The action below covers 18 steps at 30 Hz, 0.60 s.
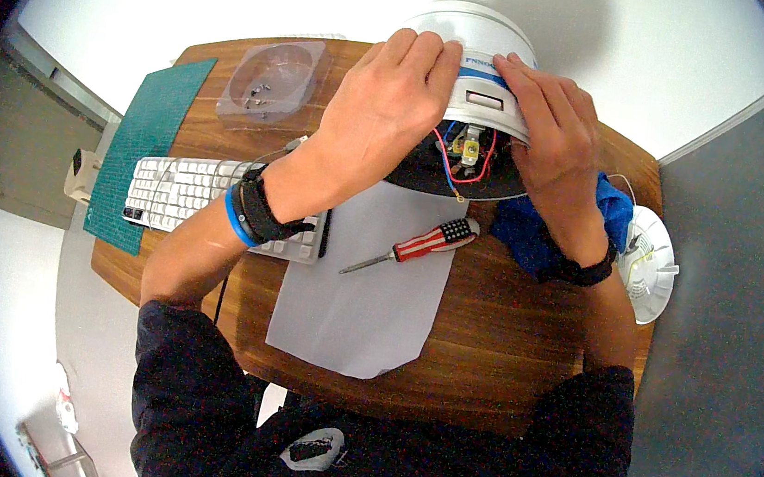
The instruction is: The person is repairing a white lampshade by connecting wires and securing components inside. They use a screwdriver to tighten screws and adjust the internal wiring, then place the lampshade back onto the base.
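White appliance (488, 73) gripped by left hand (381, 117), right hand (551, 135); wiring partly hidden, top blurred.

- A clear plastic blister tray (273, 78) lies at the far left of the wooden surface (501, 344), just beside the green mat (145, 148); it is squarish with a round well, see-through, and a few small dark screws (257, 95) sit in it
- A label band (484, 63) runs round the white appliance (483, 30) at the far edge, between the two hands: white with a blue stripe and dark print, partly hidden by the fingers (420, 52)
- Below the band, a small white rectangular plate (483, 100) with a dark outline
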Each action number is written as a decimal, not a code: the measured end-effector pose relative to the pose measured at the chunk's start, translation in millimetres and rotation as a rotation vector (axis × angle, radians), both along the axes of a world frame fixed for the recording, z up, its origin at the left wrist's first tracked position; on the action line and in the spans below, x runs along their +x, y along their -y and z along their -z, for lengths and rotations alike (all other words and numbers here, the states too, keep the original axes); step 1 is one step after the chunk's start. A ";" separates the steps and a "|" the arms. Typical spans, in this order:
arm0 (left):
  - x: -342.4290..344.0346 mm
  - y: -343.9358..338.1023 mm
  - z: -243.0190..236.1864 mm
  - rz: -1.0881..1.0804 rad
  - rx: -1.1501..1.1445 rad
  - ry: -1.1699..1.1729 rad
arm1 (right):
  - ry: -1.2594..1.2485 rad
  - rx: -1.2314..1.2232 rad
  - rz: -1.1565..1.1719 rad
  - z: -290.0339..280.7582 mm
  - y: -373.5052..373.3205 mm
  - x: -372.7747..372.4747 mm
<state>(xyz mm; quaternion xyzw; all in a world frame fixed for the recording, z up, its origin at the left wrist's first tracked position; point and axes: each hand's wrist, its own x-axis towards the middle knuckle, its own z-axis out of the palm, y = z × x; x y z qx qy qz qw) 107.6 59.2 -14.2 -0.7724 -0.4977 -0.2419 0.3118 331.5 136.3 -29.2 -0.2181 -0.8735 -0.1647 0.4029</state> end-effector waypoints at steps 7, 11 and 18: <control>-17.7 3.0 6.7 0.179 -0.082 0.265 | -0.032 0.033 -0.013 4.5 -1.3 -6.1; -26.1 1.5 15.4 0.288 -0.134 0.495 | -0.046 -0.107 -0.115 8.3 -1.9 -2.9; -19.0 -5.1 15.3 0.378 -0.168 0.509 | 0.154 -0.551 -0.211 -28.8 22.3 39.2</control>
